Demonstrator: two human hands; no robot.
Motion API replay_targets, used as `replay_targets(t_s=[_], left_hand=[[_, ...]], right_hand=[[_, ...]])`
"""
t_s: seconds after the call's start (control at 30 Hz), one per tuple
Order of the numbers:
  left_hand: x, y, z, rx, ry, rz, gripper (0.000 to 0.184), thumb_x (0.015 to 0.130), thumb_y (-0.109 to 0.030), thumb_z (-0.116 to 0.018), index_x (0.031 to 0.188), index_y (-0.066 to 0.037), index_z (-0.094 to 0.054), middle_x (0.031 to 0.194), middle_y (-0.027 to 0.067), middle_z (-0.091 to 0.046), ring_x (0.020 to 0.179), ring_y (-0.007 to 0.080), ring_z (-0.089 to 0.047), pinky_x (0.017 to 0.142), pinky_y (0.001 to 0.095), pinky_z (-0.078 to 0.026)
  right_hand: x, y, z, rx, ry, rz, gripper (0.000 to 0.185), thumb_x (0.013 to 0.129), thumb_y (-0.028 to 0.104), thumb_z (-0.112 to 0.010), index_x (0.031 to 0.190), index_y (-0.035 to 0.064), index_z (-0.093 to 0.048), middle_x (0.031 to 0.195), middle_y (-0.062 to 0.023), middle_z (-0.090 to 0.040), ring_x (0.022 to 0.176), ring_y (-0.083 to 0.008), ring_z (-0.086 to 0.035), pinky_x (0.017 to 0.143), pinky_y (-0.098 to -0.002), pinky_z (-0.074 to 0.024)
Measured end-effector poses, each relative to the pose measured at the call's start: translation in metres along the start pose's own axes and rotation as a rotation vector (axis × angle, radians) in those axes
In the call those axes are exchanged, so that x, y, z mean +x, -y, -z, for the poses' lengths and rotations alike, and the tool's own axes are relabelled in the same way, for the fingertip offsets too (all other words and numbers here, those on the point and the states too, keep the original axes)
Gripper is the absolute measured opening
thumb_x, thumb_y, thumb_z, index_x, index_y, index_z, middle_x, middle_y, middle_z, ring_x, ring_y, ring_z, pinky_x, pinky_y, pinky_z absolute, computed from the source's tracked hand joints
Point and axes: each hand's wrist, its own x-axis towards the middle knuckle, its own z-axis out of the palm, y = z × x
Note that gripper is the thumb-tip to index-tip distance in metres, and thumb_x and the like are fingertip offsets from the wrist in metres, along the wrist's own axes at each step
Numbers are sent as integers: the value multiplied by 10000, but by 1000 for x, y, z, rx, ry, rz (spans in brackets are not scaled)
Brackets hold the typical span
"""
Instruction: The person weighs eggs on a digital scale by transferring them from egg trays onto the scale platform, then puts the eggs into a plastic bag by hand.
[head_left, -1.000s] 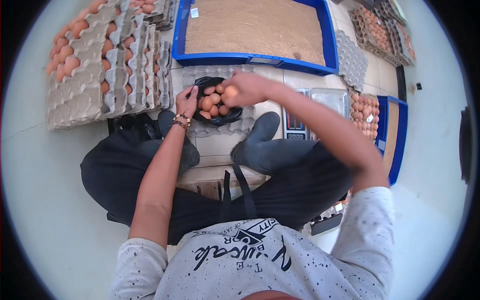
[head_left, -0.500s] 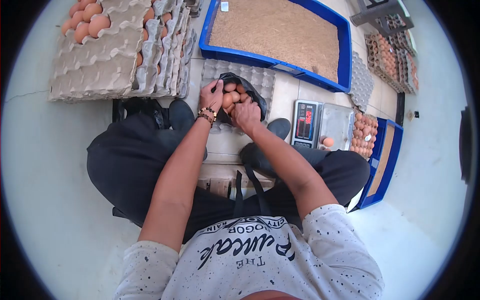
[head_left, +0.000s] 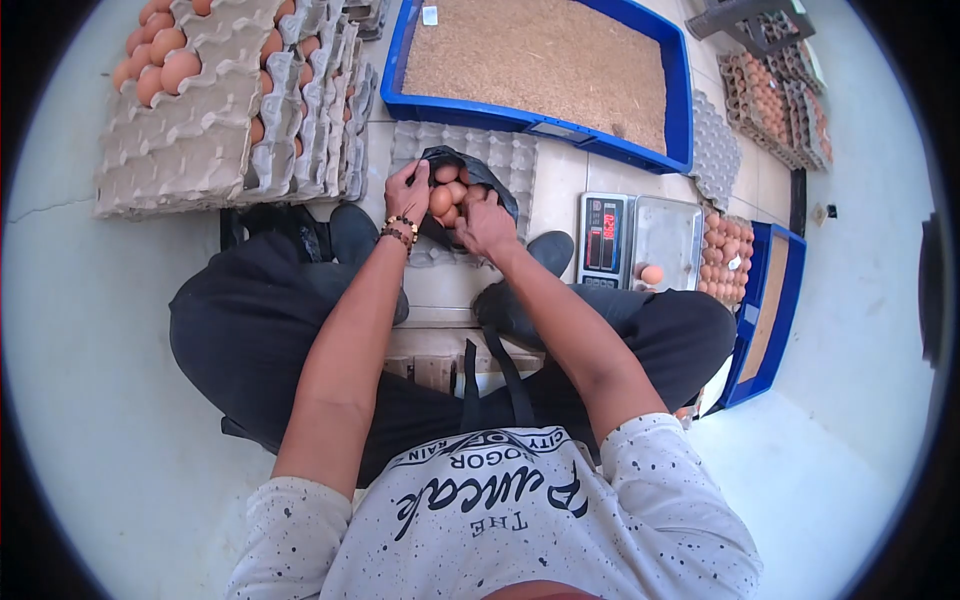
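A black plastic bag (head_left: 506,188) stands with its mouth open, several brown eggs (head_left: 441,200) inside. My left hand (head_left: 404,195), with beaded bracelets at the wrist, pinches the bag's left rim. My right hand (head_left: 487,228) reaches over the near right side of the mouth, its fingers curled down against the eggs. What those fingers hold is hidden. Under the bag lies a grey egg tray (head_left: 518,150). To the right is a digital scale (head_left: 668,232) with a red lit display and a single egg (head_left: 652,274) on its plate.
Stacked cardboard trays (head_left: 180,150) with eggs rise at the left. A blue bin (head_left: 535,125) of brown grainy material lies ahead. Trays of eggs (head_left: 725,258) and another blue bin (head_left: 775,320) are at the right, with more egg trays (head_left: 765,110) beyond. My boots (head_left: 512,312) flank the bag.
The view has shifted slightly, so most things sit a little further left. The right hand's fingers have moved among the eggs; the left hand keeps its hold on the rim.
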Motion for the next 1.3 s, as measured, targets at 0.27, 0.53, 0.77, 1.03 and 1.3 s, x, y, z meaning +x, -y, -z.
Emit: replay_targets(t_s=[0.27, 0.53, 0.77, 1.03, 1.3], left_hand=[[-1, -10, 4, 50, 7, 43, 316, 899, -276, -614, 1014, 13, -675, 757, 67, -665, 640, 106, -610, 580, 273, -493], [11, 6, 10, 128, -55, -95, 263, 849, -206, -661, 1022, -11, -692, 831, 112, -696, 776, 165, -641, 726, 300, -499], [16, -2, 13, 62, -105, -86, 189, 802, -89, -659, 974, -26, -707, 796, 71, -683, 746, 130, -611, 731, 273, -484], [16, -11, 17, -56, -83, -131, 186, 821, -35, -633, 995, -16, -694, 855, 32, -673, 775, 88, -587, 716, 236, -471], [16, -15, 12, -34, 13, -196, 189, 832, -48, -641, 1012, -24, -691, 896, 41, -676, 793, 95, -598, 717, 228, -476]], right_hand=[[4, 8, 1, 155, -119, -20, 513, 764, 136, -625, 1230, 43, -432, 1148, -274, -491, 925, -422, -611, 799, -462, -522], [7, 17, 14, 319, -345, -91, 332, 764, 112, -640, 1080, 57, -554, 978, -233, -579, 835, -372, -628, 737, -423, -528], [60, 20, 18, 2062, 19, -612, 140, 849, 156, -534, 854, 18, -558, 790, -102, -564, 699, -216, -567, 674, -345, -562], [67, 31, -13, 1055, -299, -136, 289, 755, 140, -577, 992, -25, -602, 1015, -219, -579, 937, -374, -586, 816, -437, -514], [65, 40, -16, 457, -349, 16, 236, 697, 153, -654, 916, 72, -620, 916, -211, -655, 905, -380, -624, 794, -459, -486]])
